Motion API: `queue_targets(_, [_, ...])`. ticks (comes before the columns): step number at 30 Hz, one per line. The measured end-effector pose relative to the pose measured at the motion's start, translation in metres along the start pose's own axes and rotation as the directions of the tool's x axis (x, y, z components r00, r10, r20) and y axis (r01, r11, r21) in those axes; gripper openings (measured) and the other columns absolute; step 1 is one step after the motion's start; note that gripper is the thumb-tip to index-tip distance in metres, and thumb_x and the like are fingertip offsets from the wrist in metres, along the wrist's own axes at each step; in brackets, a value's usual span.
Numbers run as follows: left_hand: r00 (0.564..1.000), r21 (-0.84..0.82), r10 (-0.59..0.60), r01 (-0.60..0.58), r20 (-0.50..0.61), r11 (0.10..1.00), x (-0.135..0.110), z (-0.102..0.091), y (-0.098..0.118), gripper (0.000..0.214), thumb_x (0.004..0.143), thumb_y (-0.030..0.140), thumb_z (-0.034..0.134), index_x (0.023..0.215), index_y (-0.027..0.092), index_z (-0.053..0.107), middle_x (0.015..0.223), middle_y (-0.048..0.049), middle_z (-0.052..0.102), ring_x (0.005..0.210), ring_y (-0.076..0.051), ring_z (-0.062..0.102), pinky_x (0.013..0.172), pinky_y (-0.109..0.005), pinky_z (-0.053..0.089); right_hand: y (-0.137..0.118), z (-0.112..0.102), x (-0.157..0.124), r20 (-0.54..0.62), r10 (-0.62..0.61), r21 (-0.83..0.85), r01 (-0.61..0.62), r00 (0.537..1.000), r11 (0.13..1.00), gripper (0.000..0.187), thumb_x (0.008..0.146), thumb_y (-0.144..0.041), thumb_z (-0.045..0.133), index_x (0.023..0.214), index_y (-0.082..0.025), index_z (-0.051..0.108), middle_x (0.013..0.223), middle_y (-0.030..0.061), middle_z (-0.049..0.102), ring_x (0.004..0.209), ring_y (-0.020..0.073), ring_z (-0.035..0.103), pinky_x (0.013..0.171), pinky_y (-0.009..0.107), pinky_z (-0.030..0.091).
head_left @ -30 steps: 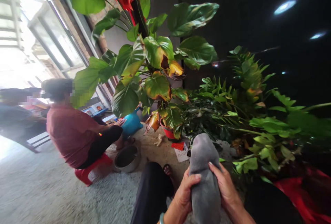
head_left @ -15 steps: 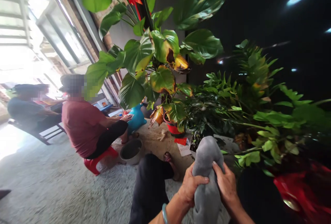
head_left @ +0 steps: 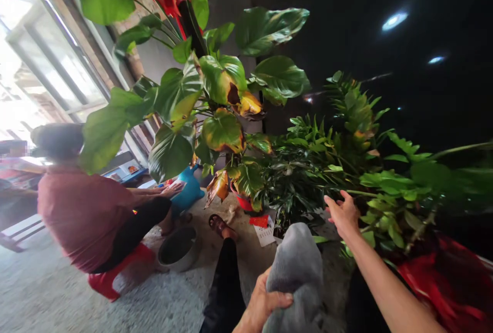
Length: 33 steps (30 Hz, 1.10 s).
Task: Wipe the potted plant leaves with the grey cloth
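Note:
My left hand (head_left: 269, 302) is closed round a grey piece of cloth (head_left: 298, 258) in front of me, its thumb lying across the front. The cloth stands up in a rounded, sock-like shape; whether anything is inside it is hidden. My right hand (head_left: 344, 215) is apart from the cloth, stretched forward with its fingers spread and nothing visible in them. Behind it are the green stems and leaves of the low potted plants (head_left: 389, 184); I cannot tell whether the fingers touch them.
A tall broad-leaved plant (head_left: 223, 133) rises ahead. Left of it, a person in a red shirt (head_left: 84, 210) sits on a red stool (head_left: 106, 276) near a grey basin (head_left: 177, 251). Printed paper (head_left: 265, 235) lies on the floor. Something shiny and red (head_left: 447, 281) is at right.
My right hand has let go of the grey cloth and moved up and forward toward the plants. The left hand still holds the cloth, slightly lower. My view has turned right.

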<state>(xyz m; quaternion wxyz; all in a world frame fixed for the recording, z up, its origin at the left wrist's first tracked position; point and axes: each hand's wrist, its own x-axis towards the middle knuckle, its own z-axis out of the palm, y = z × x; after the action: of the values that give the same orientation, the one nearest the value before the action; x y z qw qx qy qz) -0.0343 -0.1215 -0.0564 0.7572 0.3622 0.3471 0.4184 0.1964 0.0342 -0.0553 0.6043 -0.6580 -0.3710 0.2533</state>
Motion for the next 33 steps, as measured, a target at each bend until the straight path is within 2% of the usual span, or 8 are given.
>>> queue_targets(3, [1.0,0.004,0.003,-0.003,0.004,1.0,0.001,-0.003,0.006,0.044,0.054,0.025,0.083,0.096,0.019,0.073,0.078,-0.0016,0.072,0.072,-0.02,0.065,0.069,-0.029,0.044,0.002,0.007,0.002,0.021,0.089,0.11,-0.09,0.996,0.99,0.077,0.06,-0.048,0.06,0.128,-0.014,0.051,0.074,0.0072,0.068,0.052,0.0225,0.063,0.039,0.031,0.043])
queue_targets(6, [1.0,-0.013,0.011,-0.011,0.01,1.0,0.002,-0.003,0.018,0.047,0.055,0.025,0.083,0.1,0.018,0.072,0.08,-0.0026,0.073,0.078,-0.023,0.067,0.073,-0.031,0.045,0.003,0.009,-0.009,0.095,0.104,0.217,-0.123,0.99,0.968,0.055,0.054,-0.047,0.061,0.1,-0.017,0.065,0.057,0.0007,0.061,0.05,0.0224,0.063,0.041,0.03,0.045])
queue_targets(11, [0.999,-0.015,0.032,-0.032,-0.032,0.999,-0.002,-0.003,0.022,0.048,0.054,0.025,0.082,0.1,0.018,0.072,0.085,-0.0043,0.074,0.08,-0.025,0.068,0.075,-0.032,0.046,-0.003,0.016,-0.028,0.213,0.113,0.321,-0.179,0.971,0.93,0.042,0.054,-0.057,0.059,0.072,-0.02,0.066,0.062,0.0039,0.068,0.052,0.0211,0.063,0.05,0.035,0.052])
queue_targets(16, [0.998,0.047,0.034,-0.031,-0.058,0.998,-0.01,-0.006,0.027,0.047,0.053,0.027,0.083,0.099,0.021,0.074,0.084,-0.0027,0.075,0.076,-0.024,0.068,0.069,-0.031,0.046,-0.012,0.028,-0.046,0.277,0.107,0.284,-0.188,0.955,0.94,0.036,0.049,-0.051,0.072,0.065,-0.019,0.068,0.047,0.0005,0.062,0.04,0.0177,0.056,0.039,0.028,0.042])
queue_targets(21, [0.987,0.129,0.108,-0.093,-0.118,0.987,-0.001,0.013,0.084,0.046,0.049,0.024,0.083,0.093,0.018,0.075,0.079,-0.0023,0.073,0.072,-0.022,0.066,0.068,-0.029,0.048,-0.009,0.025,-0.064,0.375,0.121,0.229,-0.218,0.919,0.949,0.027,0.052,-0.046,0.069,0.05,-0.019,0.063,0.033,-0.0039,0.048,0.031,0.0136,0.045,0.033,0.026,0.033])
queue_targets(25, [0.965,0.162,0.237,-0.218,-0.109,0.962,0.03,0.044,0.127,0.049,0.049,0.025,0.081,0.096,0.014,0.072,0.079,-0.0032,0.072,0.071,-0.021,0.065,0.068,-0.029,0.049,-0.002,0.017,-0.065,0.39,0.214,0.188,-0.305,0.896,0.933,0.025,0.048,-0.044,0.067,0.046,-0.021,0.057,0.036,-0.0031,0.051,0.03,0.013,0.046,0.029,0.023,0.031])
queue_targets(29, [0.972,0.128,0.233,-0.229,-0.021,0.965,0.066,0.049,0.111,0.05,0.051,0.025,0.08,0.1,0.017,0.071,0.083,-0.0025,0.072,0.072,-0.019,0.064,0.071,-0.031,0.049,0.005,0.012,-0.058,0.385,0.293,0.197,-0.389,0.875,0.9,0.028,0.045,-0.044,0.065,0.044,-0.023,0.048,0.035,-0.0038,0.048,0.03,0.0113,0.044,0.031,0.024,0.036])
queue_targets(33, [0.995,0.244,0.052,-0.029,-0.086,0.969,0.072,0.025,0.07,0.04,0.044,0.024,0.081,0.082,0.016,0.073,0.073,-0.0005,0.069,0.065,-0.017,0.06,0.067,-0.03,0.046,0.01,0.008,-0.058,0.424,0.306,0.198,-0.417,0.853,0.887,0.029,0.043,-0.044,0.068,0.043,-0.022,0.048,0.031,-0.0049,0.044,0.027,0.0099,0.038,0.03,0.024,0.033])
